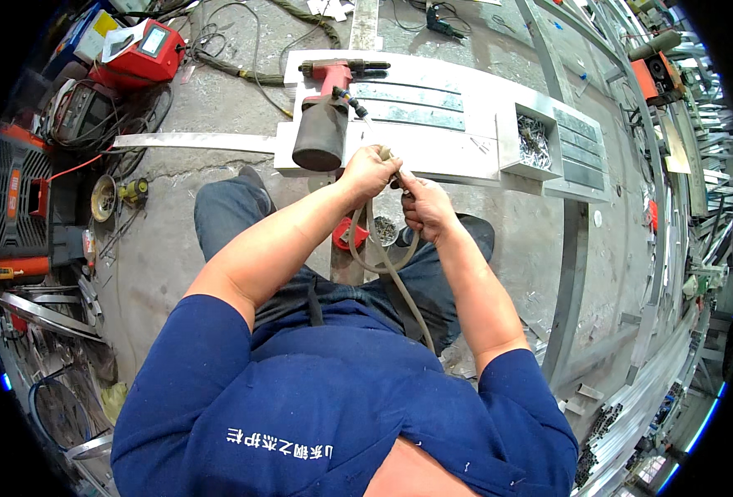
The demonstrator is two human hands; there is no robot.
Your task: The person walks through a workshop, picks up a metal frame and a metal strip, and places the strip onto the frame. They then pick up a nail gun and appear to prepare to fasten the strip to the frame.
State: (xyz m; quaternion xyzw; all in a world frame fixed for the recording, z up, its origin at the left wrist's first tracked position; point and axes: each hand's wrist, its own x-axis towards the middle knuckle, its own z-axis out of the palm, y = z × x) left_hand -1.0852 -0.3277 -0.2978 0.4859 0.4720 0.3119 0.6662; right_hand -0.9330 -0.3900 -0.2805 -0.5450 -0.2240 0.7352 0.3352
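A beige hose point(401, 291) loops down between my knees. My left hand point(370, 172) is closed around its upper part, near the end, with the fingertips pinched together. Beside it my right hand point(429, 207) also grips the hose; the two hands nearly touch. Just beyond my left hand, a pneumatic rivet gun point(321, 124) with a red body and dark cylindrical base rests on a white metal panel point(482, 124). A small coupling point(352, 101) sticks out from the gun. The hose end itself is mostly hidden by my fingers.
An open metal box point(507, 139) of rivets sits on the panel's right. A red round object point(348, 234) and a cup of small parts point(385, 230) are between my legs. At left are a red machine point(147, 54) and cables; metal beams point(572, 273) stand at right.
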